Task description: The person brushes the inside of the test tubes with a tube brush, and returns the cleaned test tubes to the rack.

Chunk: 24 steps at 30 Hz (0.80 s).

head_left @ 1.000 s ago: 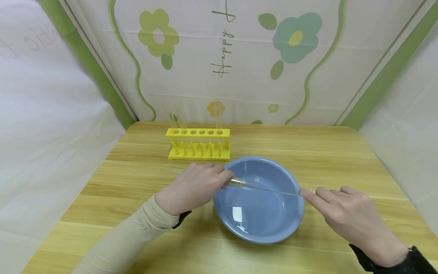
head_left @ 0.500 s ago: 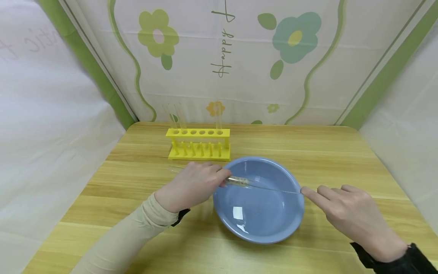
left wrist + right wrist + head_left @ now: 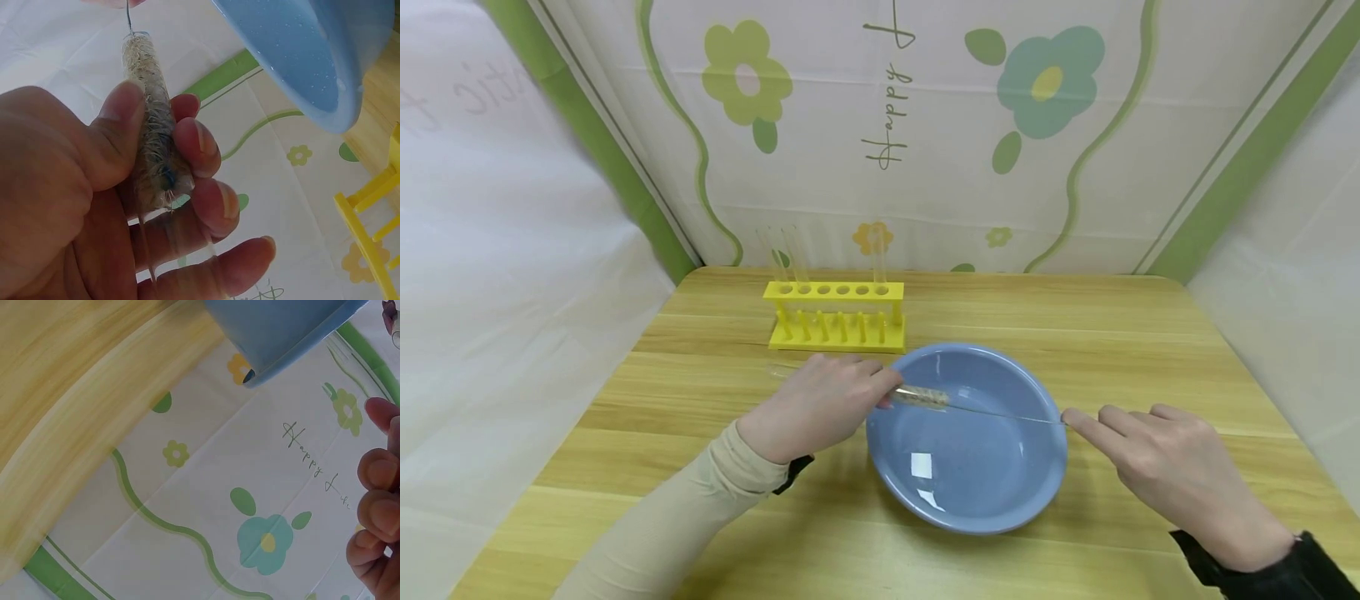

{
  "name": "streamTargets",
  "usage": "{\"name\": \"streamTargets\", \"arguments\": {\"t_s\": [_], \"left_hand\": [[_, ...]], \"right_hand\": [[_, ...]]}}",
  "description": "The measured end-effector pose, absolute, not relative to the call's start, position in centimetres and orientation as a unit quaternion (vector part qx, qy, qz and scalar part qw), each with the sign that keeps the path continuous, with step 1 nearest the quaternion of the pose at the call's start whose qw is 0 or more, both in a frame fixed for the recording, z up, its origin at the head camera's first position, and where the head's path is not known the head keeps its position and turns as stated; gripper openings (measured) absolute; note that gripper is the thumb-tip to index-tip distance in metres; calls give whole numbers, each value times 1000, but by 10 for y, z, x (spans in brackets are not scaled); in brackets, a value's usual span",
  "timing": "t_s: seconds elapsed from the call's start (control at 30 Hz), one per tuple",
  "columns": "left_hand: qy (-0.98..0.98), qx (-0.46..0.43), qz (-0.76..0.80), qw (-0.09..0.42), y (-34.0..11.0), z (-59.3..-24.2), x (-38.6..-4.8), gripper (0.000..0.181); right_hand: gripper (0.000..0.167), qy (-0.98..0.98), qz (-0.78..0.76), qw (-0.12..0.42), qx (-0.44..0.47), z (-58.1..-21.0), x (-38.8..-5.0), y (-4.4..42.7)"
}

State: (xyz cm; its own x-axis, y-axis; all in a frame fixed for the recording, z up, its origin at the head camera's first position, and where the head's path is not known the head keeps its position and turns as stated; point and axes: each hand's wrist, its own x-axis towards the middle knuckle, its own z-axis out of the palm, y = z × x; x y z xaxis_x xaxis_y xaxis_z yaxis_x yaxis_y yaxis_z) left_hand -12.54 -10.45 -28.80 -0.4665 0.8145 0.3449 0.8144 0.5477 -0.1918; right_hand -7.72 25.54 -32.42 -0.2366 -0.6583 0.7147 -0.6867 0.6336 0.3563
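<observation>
Above the blue basin (image 3: 966, 521), my left hand (image 3: 823, 408) grips a clear glass test tube (image 3: 782, 372) lying almost level, its mouth to the right. Inside it sits a test tube brush (image 3: 156, 119), pale bristles filling the mouth end and a bluish tip near the fingers in the left wrist view. From the mouth a thin twisted wire handle (image 3: 1003, 415) runs right across the basin. My right hand (image 3: 1165, 467) pinches the end of that wire by the basin's right rim. In the right wrist view only some of its fingertips (image 3: 381, 469) show.
Behind the basin to the left, a yellow test tube rack (image 3: 835, 290) holds 3 clear upright tubes (image 3: 880, 258). Everything stands on a wooden table (image 3: 1112, 325). A white printed curtain (image 3: 820, 183) closes off the back and sides.
The brush bristles have come toward the tube's mouth, and more of them show right of the left hand. My left hand has shifted slightly left, the right hand slightly right.
</observation>
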Motion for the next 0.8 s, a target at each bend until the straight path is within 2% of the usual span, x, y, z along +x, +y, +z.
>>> {"name": "streamTargets", "arguments": {"t_s": [0.8], "left_hand": [[-873, -461, 3, 158, -109, -289, -126, 11]], "right_hand": [[50, -802, 17, 427, 418, -331, -76, 266]]}}
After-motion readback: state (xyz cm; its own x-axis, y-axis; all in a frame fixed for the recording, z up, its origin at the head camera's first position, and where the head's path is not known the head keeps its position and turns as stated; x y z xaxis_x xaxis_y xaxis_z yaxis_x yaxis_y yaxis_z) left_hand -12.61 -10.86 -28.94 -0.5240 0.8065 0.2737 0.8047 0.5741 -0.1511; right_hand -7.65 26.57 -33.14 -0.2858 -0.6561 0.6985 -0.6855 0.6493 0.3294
